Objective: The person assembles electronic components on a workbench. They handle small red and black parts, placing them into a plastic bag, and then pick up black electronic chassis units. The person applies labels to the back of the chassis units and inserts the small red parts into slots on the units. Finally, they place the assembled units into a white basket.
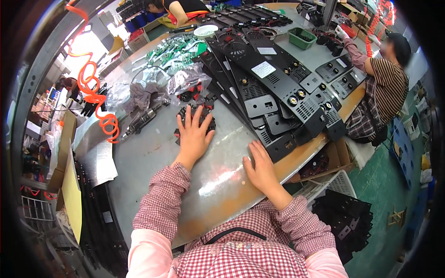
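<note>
Atop small black parts [211, 124], left hand [193, 138] palm-down, spread wide

Orange coiled hose [95, 98], green basket [301, 43], apparently blue bins [141, 21] behind.

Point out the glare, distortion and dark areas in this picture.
Head view: a bright glare streak lies on the metal table between the left hand and the right hand; head view: the backdrop behind the orange coiled hose washes out white; head view: fisheye curvature bends straight edges, and the corners go black.
</note>
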The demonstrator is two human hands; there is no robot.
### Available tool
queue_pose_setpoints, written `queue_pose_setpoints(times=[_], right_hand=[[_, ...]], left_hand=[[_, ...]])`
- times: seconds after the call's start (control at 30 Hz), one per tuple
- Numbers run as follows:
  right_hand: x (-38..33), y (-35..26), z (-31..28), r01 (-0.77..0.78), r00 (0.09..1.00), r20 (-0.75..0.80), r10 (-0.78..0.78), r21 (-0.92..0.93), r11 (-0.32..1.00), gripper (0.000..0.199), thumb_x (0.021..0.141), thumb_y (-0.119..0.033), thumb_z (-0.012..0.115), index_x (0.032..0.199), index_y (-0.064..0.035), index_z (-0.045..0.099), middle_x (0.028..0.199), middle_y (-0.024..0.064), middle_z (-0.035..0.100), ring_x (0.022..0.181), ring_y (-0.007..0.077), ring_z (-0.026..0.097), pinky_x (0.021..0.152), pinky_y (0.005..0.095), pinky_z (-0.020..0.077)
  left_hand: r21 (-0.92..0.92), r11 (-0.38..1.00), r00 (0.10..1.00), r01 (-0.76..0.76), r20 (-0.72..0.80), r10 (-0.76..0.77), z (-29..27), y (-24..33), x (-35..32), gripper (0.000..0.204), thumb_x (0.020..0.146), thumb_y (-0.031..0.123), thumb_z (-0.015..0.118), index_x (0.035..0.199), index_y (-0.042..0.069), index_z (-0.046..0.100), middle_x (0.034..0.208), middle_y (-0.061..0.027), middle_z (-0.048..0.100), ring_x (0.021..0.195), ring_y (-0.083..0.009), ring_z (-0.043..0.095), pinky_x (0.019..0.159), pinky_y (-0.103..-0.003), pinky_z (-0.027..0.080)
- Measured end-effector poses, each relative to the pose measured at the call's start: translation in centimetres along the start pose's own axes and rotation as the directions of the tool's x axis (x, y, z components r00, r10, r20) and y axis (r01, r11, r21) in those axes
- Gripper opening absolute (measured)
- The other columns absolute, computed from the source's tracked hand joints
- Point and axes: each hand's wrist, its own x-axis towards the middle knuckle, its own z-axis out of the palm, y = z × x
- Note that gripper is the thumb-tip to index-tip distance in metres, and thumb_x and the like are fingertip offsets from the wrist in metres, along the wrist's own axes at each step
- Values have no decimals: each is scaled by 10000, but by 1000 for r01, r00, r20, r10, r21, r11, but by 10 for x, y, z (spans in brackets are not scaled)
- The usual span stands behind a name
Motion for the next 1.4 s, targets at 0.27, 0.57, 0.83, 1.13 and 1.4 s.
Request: queue_pose_setpoints(times=[0.27,0.57,0.83,1.13,1.4], right_hand=[[-11,11,-4,74,994,-84,-68,68,995,377,916,-142,623,1235,57,596,1297,246,586,1292,408,507,1071,445,425],[-20,16,-4,114,988,-113,-107,64,991,268,897,-117,625,1126,16,663,1182,169,665,1236,358,564,1036,433,464],[-21,17,-2,134,984,-131,-124,77,988,238,887,-114,633,1088,4,676,1160,159,673,1205,353,584,1017,426,477],[-20,20,-3,152,974,-181,-136,79,985,211,873,-115,637,1029,17,692,1122,165,686,1169,342,607,992,421,494],[-20,17,0,132,977,-181,-113,99,986,226,888,-139,619,1036,11,699,1125,154,689,1175,316,609,1001,403,490]], left_hand=[[55,988,989,-146,21,145,4,2,5,228,904,225,639,1131,222,656,1487,-62,445,1478,-348,249,1164,-653,143],[106,969,975,-223,15,223,1,-6,-2,203,840,89,627,1038,131,623,1350,-71,529,1430,-309,347,1173,-636,157],[151,978,990,-142,30,139,1,-26,-22,380,856,143,677,1227,214,633,1470,-73,444,1470,-324,266,1181,-632,114],[-84,886,890,457,51,-454,3,-16,-31,976,792,493,776,1569,207,258,1620,-182,164,1482,-461,130,1147,-663,156],[-38,890,890,454,-26,-455,27,-34,-20,997,773,492,790,1562,175,269,1600,-175,235,1491,-420,162,1158,-649,146]])
